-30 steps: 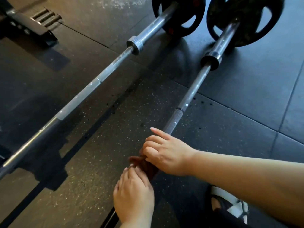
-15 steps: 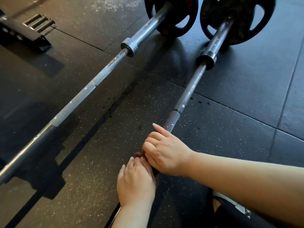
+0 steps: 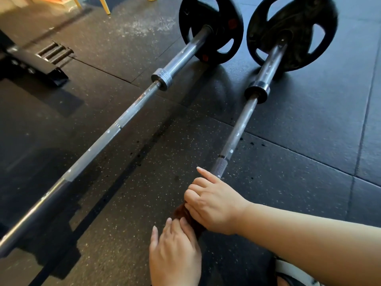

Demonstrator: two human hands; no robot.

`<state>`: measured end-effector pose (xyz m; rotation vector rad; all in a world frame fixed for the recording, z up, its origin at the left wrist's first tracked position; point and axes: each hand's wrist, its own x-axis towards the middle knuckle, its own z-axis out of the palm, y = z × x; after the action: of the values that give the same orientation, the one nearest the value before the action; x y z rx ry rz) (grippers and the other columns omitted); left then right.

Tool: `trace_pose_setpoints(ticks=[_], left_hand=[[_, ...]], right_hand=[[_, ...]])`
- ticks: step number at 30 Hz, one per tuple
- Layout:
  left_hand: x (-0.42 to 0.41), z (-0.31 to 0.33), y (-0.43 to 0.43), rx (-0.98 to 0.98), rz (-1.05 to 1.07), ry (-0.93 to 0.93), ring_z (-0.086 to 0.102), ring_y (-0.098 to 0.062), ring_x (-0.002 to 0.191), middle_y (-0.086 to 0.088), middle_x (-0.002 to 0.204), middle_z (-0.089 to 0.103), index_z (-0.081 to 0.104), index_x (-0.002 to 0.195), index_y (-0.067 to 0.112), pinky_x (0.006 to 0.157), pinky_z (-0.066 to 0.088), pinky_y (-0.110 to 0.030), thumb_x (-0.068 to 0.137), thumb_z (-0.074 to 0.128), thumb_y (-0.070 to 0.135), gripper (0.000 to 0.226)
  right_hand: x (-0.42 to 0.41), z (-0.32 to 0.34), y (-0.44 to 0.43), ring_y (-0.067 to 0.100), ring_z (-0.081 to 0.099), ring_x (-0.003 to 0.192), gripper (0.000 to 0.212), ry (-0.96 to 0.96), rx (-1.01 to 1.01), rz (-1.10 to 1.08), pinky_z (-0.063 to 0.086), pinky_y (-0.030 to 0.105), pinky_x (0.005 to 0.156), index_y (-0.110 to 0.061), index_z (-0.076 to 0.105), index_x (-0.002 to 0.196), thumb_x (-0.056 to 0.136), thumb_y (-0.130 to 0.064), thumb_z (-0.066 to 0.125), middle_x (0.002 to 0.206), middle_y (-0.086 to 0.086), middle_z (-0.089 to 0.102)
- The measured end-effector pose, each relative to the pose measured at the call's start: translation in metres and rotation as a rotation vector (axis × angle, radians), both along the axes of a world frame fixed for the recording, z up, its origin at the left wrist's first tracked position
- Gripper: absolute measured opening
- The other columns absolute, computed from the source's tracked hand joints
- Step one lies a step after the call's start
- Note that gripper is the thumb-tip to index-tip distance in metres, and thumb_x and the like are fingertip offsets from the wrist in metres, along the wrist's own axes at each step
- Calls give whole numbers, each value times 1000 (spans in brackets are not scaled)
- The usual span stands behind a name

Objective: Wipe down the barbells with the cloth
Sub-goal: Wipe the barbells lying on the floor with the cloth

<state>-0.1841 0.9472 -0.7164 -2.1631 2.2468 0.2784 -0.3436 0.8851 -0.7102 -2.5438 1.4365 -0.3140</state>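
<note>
Underfoot, black speckled rubber floor (image 3: 309,124) in large tiles. On it, two barbells side by side and well apart, both running from lower left to upper right, away from the camera. Farther left, the left barbell (image 3: 99,149): long axis from the picture's left edge up past a ringed steel collar (image 3: 162,79) to a black plate (image 3: 210,27). Nearer, the right barbell (image 3: 237,133): steeper, rising from under the hands through a dark collar (image 3: 256,90) to a second black plate (image 3: 292,32), standing on edge just beside the first. At far left, a black metal frame foot (image 3: 31,62) on the floor. Reaching in from the right edge, a bare forearm (image 3: 309,240) ending in the right hand (image 3: 214,205): knuckles up, index finger (image 3: 206,174) straight and pointing up along the bar toward its knurled stretch (image 3: 220,166), the other fingers curled down over the brown cloth (image 3: 181,212) and the shaft beneath it. Coming up from the bottom edge, the left hand (image 3: 175,250): back to the camera, fingers nearly straight and close together, tips laid flat on the cloth just below the right hand, thumb held out to the side, off the bar. Bunched over the right barbell's shaft between the two hands, the cloth itself, mostly hidden, only a dark reddish-brown fold showing. In the bottom right corner, part of a white and black shoe (image 3: 294,273).
</note>
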Motion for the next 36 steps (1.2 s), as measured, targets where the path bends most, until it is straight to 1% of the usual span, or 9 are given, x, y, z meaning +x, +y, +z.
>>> trace_pose_setpoints(ticks=[7, 13, 15, 18, 20, 23, 27, 33, 36], left_hand=[[-14, -7, -9, -141, 54, 49, 78, -25, 79, -14, 78, 77, 74, 77, 2, 90, 55, -53, 92, 34, 25, 49], [-14, -35, -23, -235, 14, 120, 78, -27, 85, -13, 85, 77, 75, 83, 5, 90, 36, -40, 102, 26, 33, 60], [-14, -37, -23, -278, 6, 114, 78, -28, 83, -14, 85, 77, 75, 83, 5, 91, 36, -43, 93, 36, 28, 47], [-19, -31, -20, -337, 41, 134, 77, -28, 78, -15, 81, 76, 75, 77, 4, 91, 42, -46, 92, 35, 25, 48], [-18, -27, -17, -341, 17, 119, 77, -27, 81, -14, 80, 76, 75, 81, 4, 91, 51, -49, 93, 38, 24, 44], [-14, -26, -11, -260, -59, 52, 76, -26, 93, -10, 86, 75, 74, 88, 9, 100, 43, -51, 93, 39, 24, 38], [-12, -19, -15, -164, -92, -37, 75, -24, 101, -4, 87, 76, 74, 92, 12, 103, 36, -47, 97, 35, 24, 41], [-12, -16, -17, -63, -77, -50, 75, -19, 101, -4, 88, 78, 76, 88, 14, 100, 38, -41, 97, 39, 29, 41], [-16, -19, -20, -165, -23, -6, 77, -20, 93, -6, 81, 78, 76, 81, 11, 96, 41, -41, 97, 40, 27, 42]], right_hand=[[-7, -21, 35, 23, 36, 146, 35, -84, -64, -55, 6, 48, 128, -19, 64, 124, 111, -35, 35, 131, -4, 61], [-2, -9, 10, 24, 55, 111, 33, -83, -72, -38, 9, 47, 128, -15, 60, 97, 110, -30, 35, 98, -1, 62], [-2, -12, 15, 25, 53, 122, 32, -89, -67, -42, 8, 46, 128, -14, 62, 103, 111, -29, 35, 106, -1, 63], [-12, -22, 30, 22, 30, 151, 29, -139, -64, -40, 10, 48, 128, -16, 60, 129, 111, -30, 41, 135, -2, 59], [-14, -22, 31, 21, 30, 151, 30, -146, -60, -32, 10, 49, 127, -17, 60, 128, 111, -31, 41, 135, -3, 59], [-12, -10, 17, 21, 51, 128, 33, -60, -32, -3, 7, 47, 128, -20, 63, 108, 110, -34, 34, 110, -6, 63], [-6, -3, -2, 16, 57, 105, 36, 37, 3, 4, 4, 46, 127, -25, 57, 93, 108, -40, 28, 94, -11, 60], [-14, -25, 22, 19, 40, 145, 34, -94, -128, -53, 14, 50, 125, -22, 64, 125, 109, -37, 38, 130, -8, 62], [-17, -28, 23, 19, 42, 144, 31, -115, -148, -43, 15, 49, 126, -21, 64, 123, 110, -36, 41, 127, -8, 63]])
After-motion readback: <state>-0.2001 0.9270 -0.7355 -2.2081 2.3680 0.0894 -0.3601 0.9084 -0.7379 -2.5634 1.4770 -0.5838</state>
